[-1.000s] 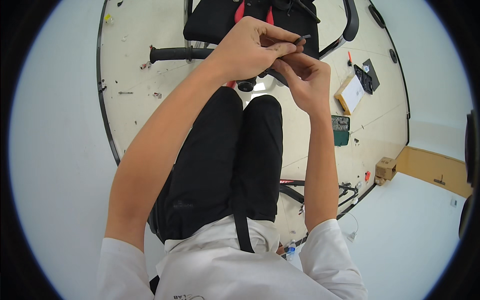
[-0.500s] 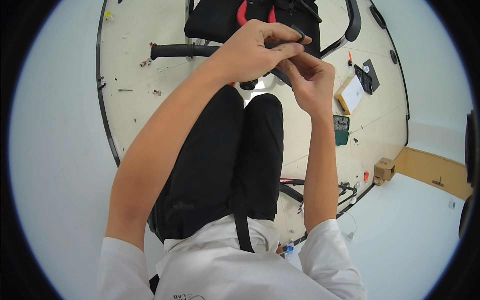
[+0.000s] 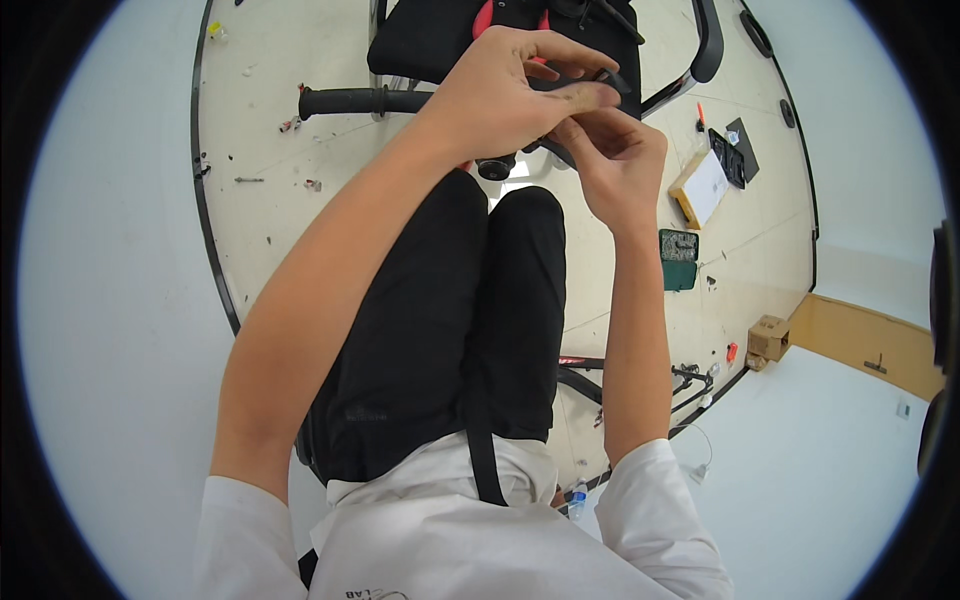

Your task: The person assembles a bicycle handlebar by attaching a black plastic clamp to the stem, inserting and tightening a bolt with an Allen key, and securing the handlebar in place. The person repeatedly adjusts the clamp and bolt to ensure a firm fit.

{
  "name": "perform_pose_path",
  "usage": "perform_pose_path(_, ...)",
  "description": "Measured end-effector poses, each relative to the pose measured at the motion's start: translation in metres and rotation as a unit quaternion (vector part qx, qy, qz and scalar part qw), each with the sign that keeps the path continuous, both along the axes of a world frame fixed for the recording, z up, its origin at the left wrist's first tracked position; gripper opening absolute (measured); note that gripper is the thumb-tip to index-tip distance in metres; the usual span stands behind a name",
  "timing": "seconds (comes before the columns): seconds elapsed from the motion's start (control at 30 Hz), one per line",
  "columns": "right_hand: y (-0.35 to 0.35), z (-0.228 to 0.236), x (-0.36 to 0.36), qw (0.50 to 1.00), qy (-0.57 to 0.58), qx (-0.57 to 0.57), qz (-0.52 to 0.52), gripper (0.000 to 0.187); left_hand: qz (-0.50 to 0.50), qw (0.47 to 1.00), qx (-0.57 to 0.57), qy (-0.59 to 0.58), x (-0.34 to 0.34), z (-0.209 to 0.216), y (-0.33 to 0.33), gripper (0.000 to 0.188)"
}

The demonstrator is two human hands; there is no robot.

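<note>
A black handlebar (image 3: 412,101) with a ribbed grip (image 3: 338,101) at its left end runs behind my hands, in front of the chair. My left hand (image 3: 505,88) reaches over the bar with bent fingers. Between its thumb and fingers is a black, strip-like piece (image 3: 608,80), partly hidden by the fingers. Just below and to the right, my right hand (image 3: 622,165) is closed in a pinch, its thumb and finger against the left hand's thumb. What the right fingers grip is hidden. A round black part (image 3: 495,168) hangs below the bar.
A black chair seat (image 3: 415,40) with red-handled tools (image 3: 482,18) stands ahead. On the floor at right lie a yellow-edged box (image 3: 700,190), an opened green case (image 3: 679,262) and a black tool case (image 3: 728,158). Beside my right forearm lies a bicycle frame (image 3: 582,363).
My left fingers have lifted and spread slightly, and the black strip-like piece has shifted a little right and down. My right hand stays almost in place.
</note>
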State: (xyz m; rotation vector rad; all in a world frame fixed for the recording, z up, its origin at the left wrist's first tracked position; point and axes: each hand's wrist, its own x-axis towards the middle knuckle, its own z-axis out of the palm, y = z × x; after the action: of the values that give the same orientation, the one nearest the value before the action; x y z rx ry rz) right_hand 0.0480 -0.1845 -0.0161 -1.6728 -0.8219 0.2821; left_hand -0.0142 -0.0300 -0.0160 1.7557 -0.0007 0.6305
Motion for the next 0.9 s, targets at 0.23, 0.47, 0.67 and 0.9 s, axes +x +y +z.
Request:
perform_pose_path(0.23,-0.001,-0.001,0.006,0.999,-0.03,-0.008,0.018,0.017,-0.029,0.999,-0.027,0.032,-0.002,0.006,0.004,0.025)
perform_pose_path(0.47,0.0,0.002,-0.002,0.999,-0.006,-0.011,-0.032,0.018,0.001,0.997,-0.008,0.074,0.0,0.017,-0.002,0.024)
perform_pose_path(0.67,-0.003,0.005,0.007,0.998,-0.009,-0.029,0.053,0.017,-0.063,0.993,-0.092,0.029,-0.002,0.009,0.002,0.025)
perform_pose_path(0.9,0.003,0.003,-0.001,1.0,-0.006,0.011,-0.017,0.018,0.024,0.997,-0.009,0.068,0.0,0.009,0.003,0.025)
